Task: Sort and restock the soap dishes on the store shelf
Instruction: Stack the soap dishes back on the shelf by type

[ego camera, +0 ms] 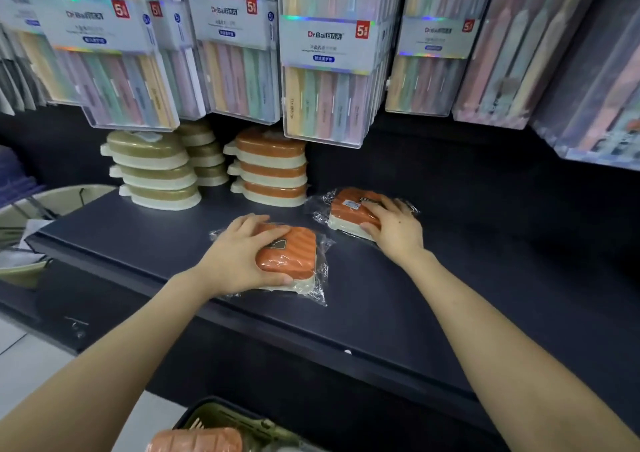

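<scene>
Both hands are down on the dark shelf [450,278], each clasping one wrapped orange soap dish. Left hand [239,257] has its fingers spread over the lid of the near dish [294,254] and its thumb hooked along the front edge; right hand [393,228] is cupped round the near right corner of the far dish [349,209], fingers over the top. Both dishes lie flat in loose, crinkly clear wrap, apart from each other and in front of the orange stack [268,167] at the back. Olive stacks [156,171] stand to the left of that.

The step, as I judge it, is getting these two onto or beside the orange stack — same colour together. To do it well, grip the hard shell through the wrap rather than the slack film, which would slip. Move one dish at a time if stacking; the orange pile is already three high under the hanging toothbrush packs [325,81], so headroom looks tight — starting a new pile just right of it may be safer. Keep lids up and edges square. More orange stock waits in the basket [221,420] below.
</scene>
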Tool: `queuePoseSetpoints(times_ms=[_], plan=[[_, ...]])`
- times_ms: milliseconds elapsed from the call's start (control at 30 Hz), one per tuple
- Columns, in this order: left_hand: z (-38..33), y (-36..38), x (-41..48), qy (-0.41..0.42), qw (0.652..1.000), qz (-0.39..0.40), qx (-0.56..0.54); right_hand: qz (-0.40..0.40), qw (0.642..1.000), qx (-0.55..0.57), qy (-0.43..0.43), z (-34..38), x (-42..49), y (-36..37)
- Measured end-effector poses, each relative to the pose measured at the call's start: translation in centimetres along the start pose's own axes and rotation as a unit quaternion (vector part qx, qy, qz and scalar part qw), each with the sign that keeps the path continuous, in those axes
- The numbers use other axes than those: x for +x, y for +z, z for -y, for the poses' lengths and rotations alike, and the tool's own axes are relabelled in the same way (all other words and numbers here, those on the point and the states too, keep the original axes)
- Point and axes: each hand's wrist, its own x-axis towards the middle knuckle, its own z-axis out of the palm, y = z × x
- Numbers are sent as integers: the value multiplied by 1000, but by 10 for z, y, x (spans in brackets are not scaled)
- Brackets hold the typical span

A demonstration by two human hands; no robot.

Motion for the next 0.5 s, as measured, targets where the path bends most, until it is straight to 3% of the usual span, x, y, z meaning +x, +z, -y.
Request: queuePoseSetpoints(times_ms=[200,300,367,433,500], plan=[[-3,13,10,22,999,-16,31,-2,1000,2,-15,-1,33,13],[-7,15,13,30,999,-17,33,23,998,-56,-10,-2,37,12],[-12,15,14,37,999,-20,28,-4,998,-56,-11,5,31,6],[-15,12,11,44,998,-44,-6,-65,995,69,-28,21,10,-6],[-13,6,3,48,989,-109,-82,-35,970,230,-73,42,-20,-17]])
